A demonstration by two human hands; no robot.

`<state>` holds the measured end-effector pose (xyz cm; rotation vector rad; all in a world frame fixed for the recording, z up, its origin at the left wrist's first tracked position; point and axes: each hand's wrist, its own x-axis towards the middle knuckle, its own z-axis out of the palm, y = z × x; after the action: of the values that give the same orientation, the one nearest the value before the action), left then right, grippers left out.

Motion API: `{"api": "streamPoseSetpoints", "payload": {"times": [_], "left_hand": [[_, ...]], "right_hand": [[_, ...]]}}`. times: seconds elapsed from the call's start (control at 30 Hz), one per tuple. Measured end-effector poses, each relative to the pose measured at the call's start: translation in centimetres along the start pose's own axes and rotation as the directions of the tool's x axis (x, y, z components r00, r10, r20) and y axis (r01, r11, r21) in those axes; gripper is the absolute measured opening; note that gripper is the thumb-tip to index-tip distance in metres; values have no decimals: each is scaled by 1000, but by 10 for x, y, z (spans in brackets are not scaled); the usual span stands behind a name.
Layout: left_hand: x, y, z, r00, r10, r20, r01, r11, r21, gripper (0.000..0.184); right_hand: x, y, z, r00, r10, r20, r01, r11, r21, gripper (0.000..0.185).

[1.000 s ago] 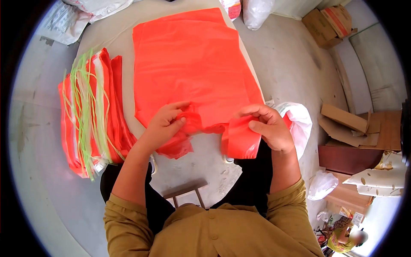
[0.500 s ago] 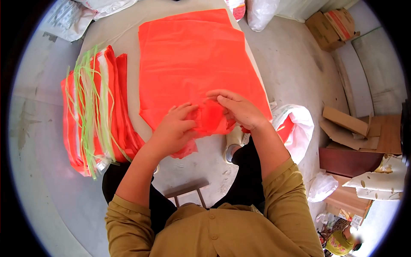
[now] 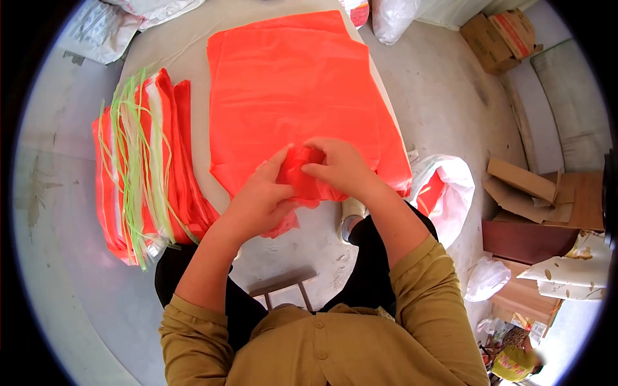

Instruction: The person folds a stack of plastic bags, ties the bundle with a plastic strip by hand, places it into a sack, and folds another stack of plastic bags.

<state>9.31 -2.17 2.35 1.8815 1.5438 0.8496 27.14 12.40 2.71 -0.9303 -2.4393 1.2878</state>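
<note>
Red plastic sheets (image 3: 290,83) lie flat in a stack on the pale table (image 3: 196,45). At the stack's near edge, my left hand (image 3: 262,193) has its fingers closed on the gathered edge of the red plastic. My right hand (image 3: 341,166) pinches the same bunched part from the other side, thumb and forefinger curled round it. Both hands are close together, with a loose red flap hanging below the left one. To the left rests a bundle of folded red plastic (image 3: 183,148) with green strings (image 3: 132,161) draped over it.
A white sack (image 3: 454,206) with red material stands right of the table. Cardboard boxes (image 3: 499,42) sit at the upper right, and an opened carton (image 3: 528,193) lies below them. A small stool (image 3: 283,293) is between the legs. Another person (image 3: 515,361) is at the lower right.
My right hand has moved left and inward from the right corner, bringing its piece of red plastic beside my left hand. Its fingers have now closed on the bunched plastic.
</note>
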Motion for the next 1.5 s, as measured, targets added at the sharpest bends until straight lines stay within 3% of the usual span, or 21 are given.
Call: {"api": "streamPoseSetpoints", "payload": {"times": [0.2,0.3,0.4,0.5,0.6,0.7,0.9,1.0,1.1,1.17,1.2,1.3,1.4,1.5], "left_hand": [[1,5,-5,1000,20,0,-20,1000,6,17],[1,5,-4,999,41,-10,-41,999,23,17],[1,6,-5,999,47,-16,-47,999,4,17],[1,6,-6,998,67,-19,-67,998,17,17],[0,1,-4,997,78,-20,-77,997,18,17],[0,2,-4,998,55,-34,-55,998,-6,17],[3,0,3,987,-42,-157,31,997,-77,16],[6,-3,11,964,-166,-207,158,986,-54,16],[9,-4,14,938,-220,-268,205,975,-86,15],[12,-6,15,935,-180,-304,180,983,-28,13],[13,-8,14,933,-159,-322,169,986,2,12],[16,-7,12,943,-167,-289,188,981,46,14],[21,-4,10,936,-254,-245,272,961,41,16],[23,0,9,920,-287,-266,324,940,105,17]], "right_hand": [[4,-3,3,997,82,6,-81,994,-67,28],[3,-1,8,997,34,-69,-35,999,-13,23],[2,-8,2,996,89,21,-88,994,-72,24],[1,-8,3,997,-17,71,35,963,-268,26],[-2,-11,9,996,-69,50,82,934,-347,30],[-3,-12,12,997,-70,42,79,958,-276,33],[-4,-8,18,999,4,45,-7,998,61,34],[-4,-8,15,998,59,18,-62,973,224,31],[-11,-8,7,995,-56,-85,70,980,184,26],[-18,-4,-2,951,-304,51,306,951,-38,25],[-21,-3,-3,902,-410,137,427,894,-133,25],[-26,1,11,746,-647,157,662,695,-281,27],[-29,-1,15,786,-589,187,604,670,-431,25],[-24,9,24,760,-633,144,605,611,-510,24]]}}
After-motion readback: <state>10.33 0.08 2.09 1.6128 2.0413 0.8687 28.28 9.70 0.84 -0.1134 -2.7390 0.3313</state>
